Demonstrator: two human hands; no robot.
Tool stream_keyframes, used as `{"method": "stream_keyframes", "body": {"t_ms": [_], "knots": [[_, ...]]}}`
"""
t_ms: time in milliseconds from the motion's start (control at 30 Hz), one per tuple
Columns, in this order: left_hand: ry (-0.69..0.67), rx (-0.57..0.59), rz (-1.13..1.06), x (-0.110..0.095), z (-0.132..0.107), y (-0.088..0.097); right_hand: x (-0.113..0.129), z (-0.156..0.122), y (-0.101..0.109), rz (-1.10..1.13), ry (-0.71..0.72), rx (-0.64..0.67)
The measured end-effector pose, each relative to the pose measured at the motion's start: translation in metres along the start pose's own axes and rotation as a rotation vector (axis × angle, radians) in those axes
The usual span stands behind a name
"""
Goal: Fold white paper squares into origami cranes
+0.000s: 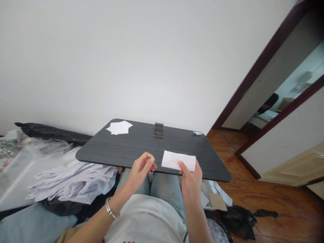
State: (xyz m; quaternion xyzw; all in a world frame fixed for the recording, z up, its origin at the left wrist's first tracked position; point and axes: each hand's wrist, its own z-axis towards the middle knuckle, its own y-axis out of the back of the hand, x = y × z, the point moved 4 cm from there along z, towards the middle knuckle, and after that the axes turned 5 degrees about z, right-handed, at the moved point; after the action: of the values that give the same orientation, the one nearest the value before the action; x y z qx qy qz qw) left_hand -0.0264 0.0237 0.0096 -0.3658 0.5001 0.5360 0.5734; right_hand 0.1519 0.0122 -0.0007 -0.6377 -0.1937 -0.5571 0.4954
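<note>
A white sheet of paper (170, 160), folded into a rectangle, is gripped at its right end by my right hand (190, 173). My thumb lies on top of the paper and the fingers are beneath it, by the table's near edge. To the left of the paper, my left hand (143, 166) hovers over the same edge, its fingers loosely curled together and nothing visible in them. It does not touch the paper. A silver bracelet (110, 208) circles my left wrist.
The dark table (131, 145) holds a loose pile of white paper (118, 128) at far left, a phone (158, 130) at the back and a small folded paper shape (197, 133) at far right. Crumpled white cloth (76, 180) lies left. Black bags (239, 219) lie on the floor right.
</note>
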Motion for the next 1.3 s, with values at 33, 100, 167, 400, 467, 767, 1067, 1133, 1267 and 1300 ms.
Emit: {"method": "stream_keyframes", "body": {"t_ms": [33, 100, 167, 400, 467, 767, 1067, 1133, 1267, 1300], "knots": [[0.012, 0.036, -0.06, -0.001, 0.003, -0.006, 0.001, -0.002, -0.003, 0.002, -0.009, 0.027], [0.037, 0.104, -0.115, -0.004, 0.009, -0.019, 0.001, -0.007, -0.008, -0.017, -0.036, 0.08], [0.083, 0.103, -0.089, -0.005, 0.013, -0.029, 0.001, -0.01, -0.012, -0.018, -0.033, 0.11], [0.126, 0.098, -0.078, -0.001, 0.013, -0.032, -0.001, -0.009, -0.011, -0.031, -0.019, 0.072], [0.138, 0.11, -0.097, 0.002, 0.011, -0.03, -0.002, -0.008, -0.011, -0.022, -0.016, 0.066], [0.181, 0.086, 0.014, 0.013, 0.002, -0.021, -0.006, -0.005, -0.009, -0.033, -0.009, 0.068], [-0.008, 0.063, 0.281, 0.002, 0.001, -0.016, -0.001, -0.007, -0.01, -0.069, -0.032, 0.094], [-0.002, 0.065, 0.265, 0.004, 0.001, -0.013, -0.003, -0.006, -0.008, -0.057, -0.018, 0.064], [0.02, -0.01, 0.101, 0.009, 0.003, -0.002, -0.005, -0.003, -0.004, -0.032, 0.003, 0.007], [0.023, -0.018, 0.049, 0.009, 0.004, -0.001, -0.005, -0.003, -0.005, -0.035, 0.002, 0.022]]}}
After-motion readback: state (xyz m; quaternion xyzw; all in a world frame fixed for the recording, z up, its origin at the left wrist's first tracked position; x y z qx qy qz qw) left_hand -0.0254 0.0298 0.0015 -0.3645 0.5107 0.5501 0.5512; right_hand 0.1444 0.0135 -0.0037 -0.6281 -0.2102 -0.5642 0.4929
